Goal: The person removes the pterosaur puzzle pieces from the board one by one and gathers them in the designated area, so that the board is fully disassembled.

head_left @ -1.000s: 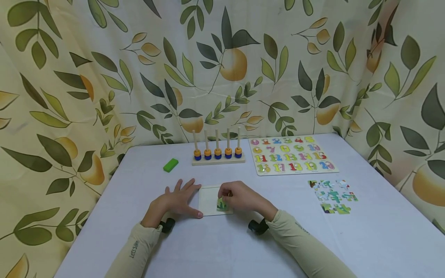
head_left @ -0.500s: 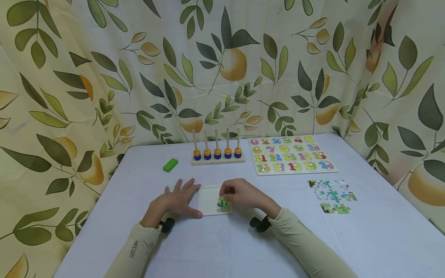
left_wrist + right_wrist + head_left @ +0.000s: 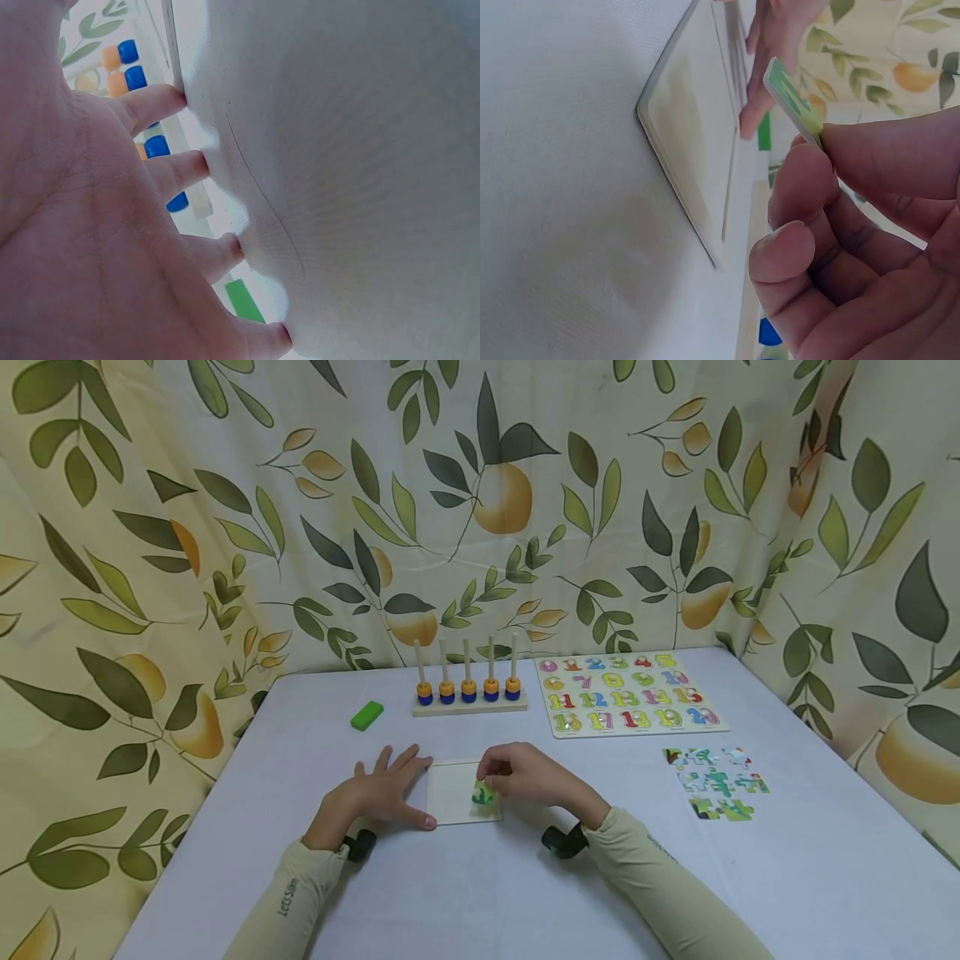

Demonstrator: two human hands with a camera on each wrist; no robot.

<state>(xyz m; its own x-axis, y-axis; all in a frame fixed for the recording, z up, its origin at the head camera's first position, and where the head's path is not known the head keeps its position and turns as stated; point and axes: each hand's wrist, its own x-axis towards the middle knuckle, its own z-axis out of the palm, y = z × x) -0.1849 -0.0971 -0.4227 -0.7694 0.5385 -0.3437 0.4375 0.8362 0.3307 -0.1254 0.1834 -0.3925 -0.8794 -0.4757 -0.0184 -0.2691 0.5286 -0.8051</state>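
Observation:
A shallow white puzzle tray (image 3: 450,797) with a thin raised rim lies at the middle of the table. My left hand (image 3: 386,793) is spread at the tray's left side, thumb and fingertips down at its edge. In the left wrist view the fingers (image 3: 180,174) are straight and apart. Above the tray's right part my right hand (image 3: 525,774) pinches a green puzzle piece (image 3: 483,792) between thumb and index finger. The right wrist view shows that piece (image 3: 791,97) tilted and lifted off the tray (image 3: 686,135), with the other fingers curled below.
Several loose jigsaw pieces (image 3: 718,783) lie in rows at the right. Behind are a number board (image 3: 633,695), a peg stand (image 3: 470,709) with orange and blue rings, and a green block (image 3: 367,716). A leaf-patterned curtain (image 3: 465,585) hangs along the table's back.
My right hand has lifted slightly and shifted a little right, tilting the pinched piece up off the tray. The left hand has stayed in place.

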